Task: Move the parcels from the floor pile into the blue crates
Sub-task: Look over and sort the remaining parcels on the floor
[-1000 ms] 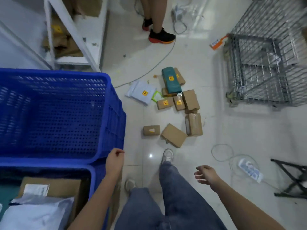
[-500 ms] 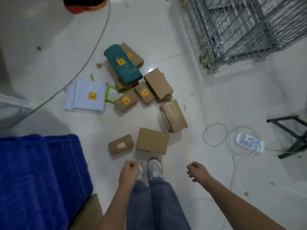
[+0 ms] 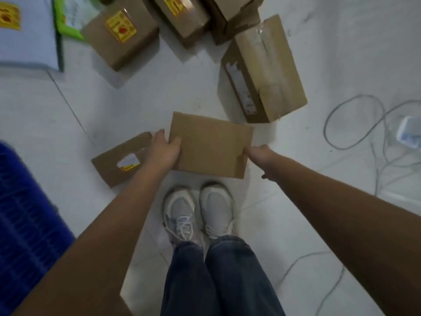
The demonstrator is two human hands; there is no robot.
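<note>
A flat plain brown parcel (image 3: 210,144) sits just in front of my shoes, at the near edge of the floor pile. My left hand (image 3: 163,151) grips its left edge with the thumb on top. At the right edge, my right hand (image 3: 259,156) pinches the parcel. To the left lies a small brown parcel (image 3: 118,163) with a white and yellow label, partly hidden by my left wrist. A larger taped parcel (image 3: 266,74) lies behind on the right. The blue crate (image 3: 25,213) shows at the left edge.
More parcels lie at the top: a brown box with a yellow sticker (image 3: 118,35), a white mailer (image 3: 25,37), a green-edged packet (image 3: 68,21). Grey cables (image 3: 355,124) and a white adapter (image 3: 409,133) trail on the floor at right. My shoes (image 3: 198,208) stand below the parcel.
I have bent down close to the pile. Both hands, free before, have reached forward and taken hold of the flat brown parcel's two side edges.
</note>
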